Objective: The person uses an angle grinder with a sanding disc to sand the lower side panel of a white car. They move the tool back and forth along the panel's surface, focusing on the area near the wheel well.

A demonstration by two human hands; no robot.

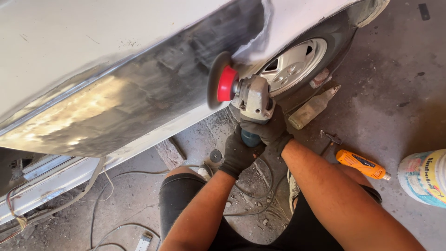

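Note:
Both my hands wear black gloves and grip an angle grinder with a grey metal head and a blue body. My left hand wraps the blue rear handle from below. My right hand clasps the body just behind the head. The grinder's grey disc with a red backing pad presses against the bare, sanded metal of a white car's side panel, close to the rear wheel arch.
The car's wheel with a white hubcap is just right of the disc. A plastic bottle, an orange power tool and a paint bucket lie on the concrete floor at right. Cables trail at lower left.

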